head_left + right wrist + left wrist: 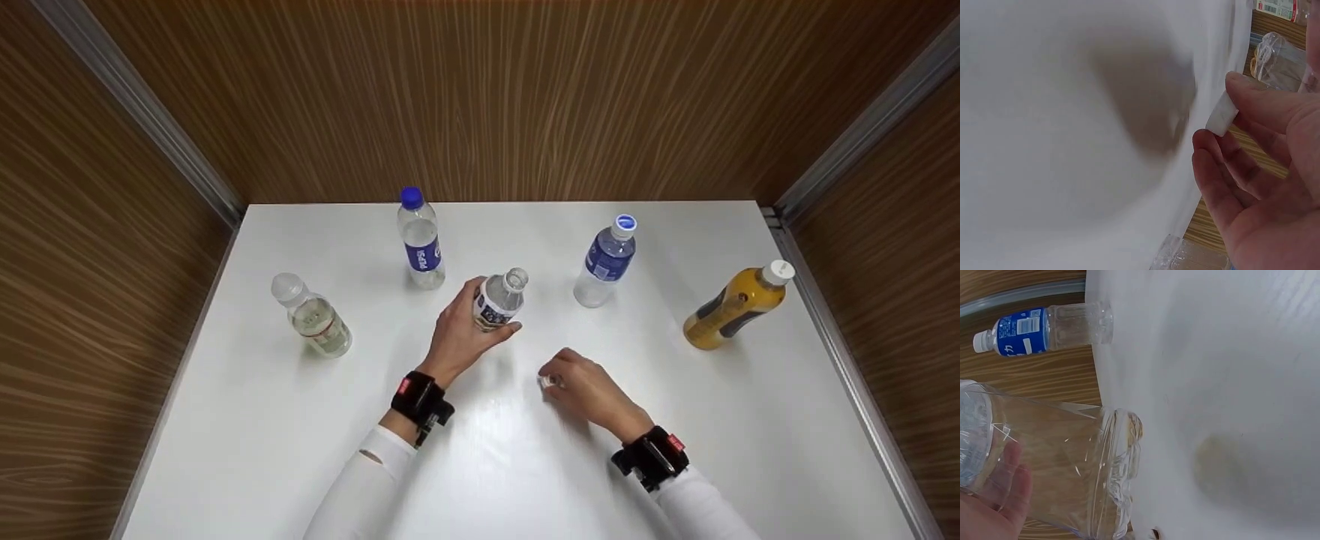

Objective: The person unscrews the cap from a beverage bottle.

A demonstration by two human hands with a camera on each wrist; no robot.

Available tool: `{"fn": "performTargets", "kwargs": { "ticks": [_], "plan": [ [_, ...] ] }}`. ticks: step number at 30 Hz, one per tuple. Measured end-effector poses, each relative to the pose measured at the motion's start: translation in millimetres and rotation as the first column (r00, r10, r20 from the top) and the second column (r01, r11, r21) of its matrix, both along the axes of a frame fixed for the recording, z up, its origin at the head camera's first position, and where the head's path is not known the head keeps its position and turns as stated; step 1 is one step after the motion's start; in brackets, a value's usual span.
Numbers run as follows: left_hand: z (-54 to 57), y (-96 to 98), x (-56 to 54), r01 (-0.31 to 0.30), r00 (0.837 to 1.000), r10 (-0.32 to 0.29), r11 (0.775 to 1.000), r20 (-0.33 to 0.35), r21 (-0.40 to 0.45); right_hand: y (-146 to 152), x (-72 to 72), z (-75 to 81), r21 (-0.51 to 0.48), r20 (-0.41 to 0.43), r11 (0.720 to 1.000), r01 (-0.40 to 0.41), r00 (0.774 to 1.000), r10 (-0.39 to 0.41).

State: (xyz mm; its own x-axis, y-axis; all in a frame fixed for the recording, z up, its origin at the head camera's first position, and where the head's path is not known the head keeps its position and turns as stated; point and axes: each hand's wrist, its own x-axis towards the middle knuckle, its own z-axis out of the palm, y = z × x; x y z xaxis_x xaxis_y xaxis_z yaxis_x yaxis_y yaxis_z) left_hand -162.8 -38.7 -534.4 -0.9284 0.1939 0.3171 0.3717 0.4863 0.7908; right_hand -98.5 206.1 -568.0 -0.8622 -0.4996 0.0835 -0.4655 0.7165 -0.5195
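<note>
My left hand [463,334] grips a clear plastic bottle [504,295] round its label, and the bottle's mouth is uncapped. In the left wrist view the bottle's clear lower part [1067,455] shows with fingers behind it and no drink visible inside. My right hand [589,386] pinches a small white bottle cap [1222,114] between thumb and fingers, to the right of the bottle and nearer me. The cap is apart from the bottle.
On the white table [480,480] stand a blue-capped Pepsi bottle [422,244], a blue-labelled bottle [606,259], a bottle of orange-yellow drink [735,306] and a white-capped bottle [319,322]. A wood-grain panel [480,97] rises behind the table.
</note>
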Motion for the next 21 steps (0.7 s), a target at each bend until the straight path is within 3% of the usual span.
{"fn": "performTargets", "kwargs": {
  "ticks": [15, 21],
  "plan": [
    [0.5, 1.5, -1.5, 0.001, 0.999, -0.003, 0.999, 0.038, 0.053, -6.6, 0.3, -10.0, 0.059, -0.008, 0.998, 0.029, 1.000, -0.029],
    [0.5, 3.2, -6.4, -0.019, 0.997, 0.009, 0.992, 0.081, 0.121, -4.9, -0.6, -7.2, 0.064, 0.063, 0.997, 0.042, 0.997, -0.046]
  ]
}}
